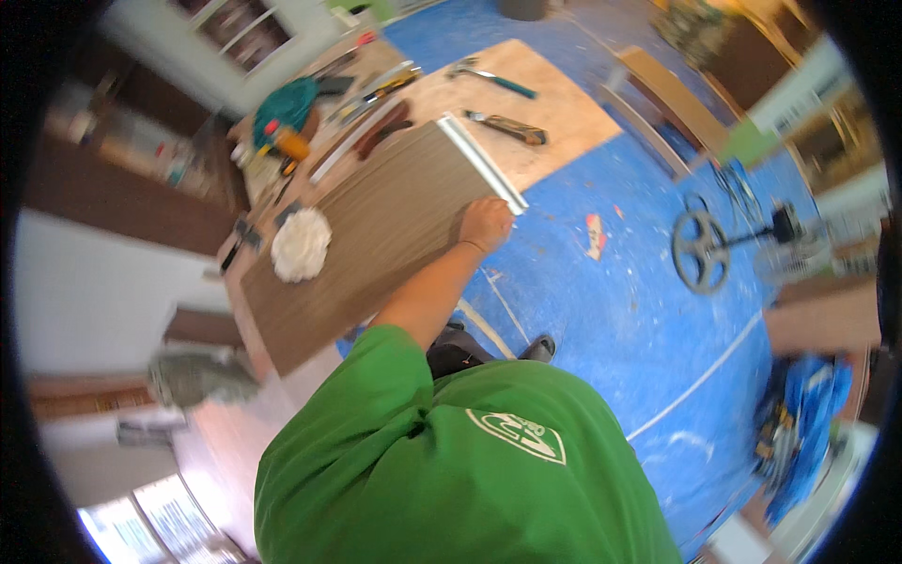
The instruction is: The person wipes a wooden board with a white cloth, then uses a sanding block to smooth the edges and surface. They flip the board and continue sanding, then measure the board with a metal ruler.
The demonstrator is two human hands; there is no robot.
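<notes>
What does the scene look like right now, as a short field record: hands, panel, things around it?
left hand: on the edge of the brown panel near its corner; hold of the fingers unclear
right hand: not in view
brown panel: wood-grain, lying flat
white strip: along the panel's end, just beyond the hand
white cloth: bunched up at the panel's far side
hand tools: scattered on the plywood sheet past the panel
floor: blue covering
</notes>
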